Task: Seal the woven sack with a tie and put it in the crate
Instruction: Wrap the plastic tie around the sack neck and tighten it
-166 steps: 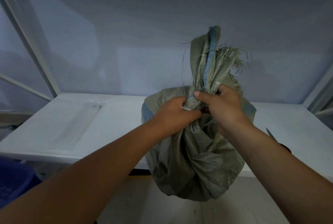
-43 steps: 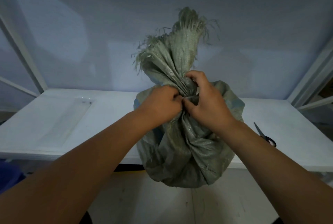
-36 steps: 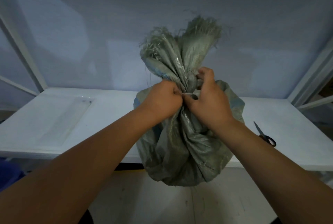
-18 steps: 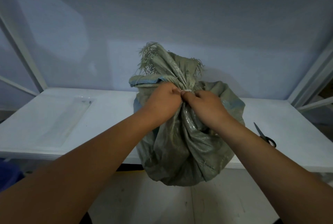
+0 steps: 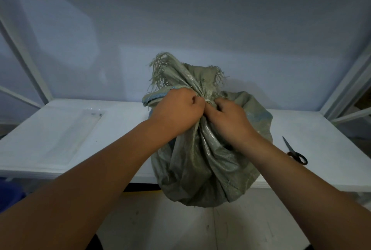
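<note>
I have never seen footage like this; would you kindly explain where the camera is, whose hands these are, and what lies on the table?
There is no machine here: a person wears one camera on the head, looking forward and down at their bare hands. The left hand and right hand both grip the gathered neck of a grey-green woven plastic sack, where a pale tie shows between them. The sack is at the front edge of a white table. Black-handled scissors lie on the table to the right, a flat clear plastic sleeve to the left.
</note>
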{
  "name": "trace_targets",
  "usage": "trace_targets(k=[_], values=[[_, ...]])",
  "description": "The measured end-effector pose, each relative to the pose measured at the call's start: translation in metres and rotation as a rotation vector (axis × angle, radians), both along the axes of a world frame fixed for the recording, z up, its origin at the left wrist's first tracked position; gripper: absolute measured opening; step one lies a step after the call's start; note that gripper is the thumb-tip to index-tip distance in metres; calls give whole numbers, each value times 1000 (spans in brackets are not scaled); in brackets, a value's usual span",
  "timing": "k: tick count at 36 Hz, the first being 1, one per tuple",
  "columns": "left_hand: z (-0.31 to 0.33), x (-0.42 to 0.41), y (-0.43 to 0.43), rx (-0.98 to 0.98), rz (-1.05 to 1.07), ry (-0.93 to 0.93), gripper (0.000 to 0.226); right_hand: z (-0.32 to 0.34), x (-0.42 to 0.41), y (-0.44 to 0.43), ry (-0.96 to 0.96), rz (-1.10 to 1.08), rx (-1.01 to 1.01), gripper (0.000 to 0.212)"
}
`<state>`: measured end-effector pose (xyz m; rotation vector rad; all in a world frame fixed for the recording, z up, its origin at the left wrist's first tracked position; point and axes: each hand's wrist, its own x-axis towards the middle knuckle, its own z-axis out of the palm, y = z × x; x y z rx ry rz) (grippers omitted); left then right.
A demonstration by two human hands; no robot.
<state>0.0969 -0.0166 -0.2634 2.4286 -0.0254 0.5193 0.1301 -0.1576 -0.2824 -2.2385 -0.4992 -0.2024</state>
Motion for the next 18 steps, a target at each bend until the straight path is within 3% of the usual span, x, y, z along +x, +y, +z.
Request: trace_targets(k=[18], values=[[2,-1,-7,-53,-73,-147,47,-3,2,-1,-56,1,150,42]])
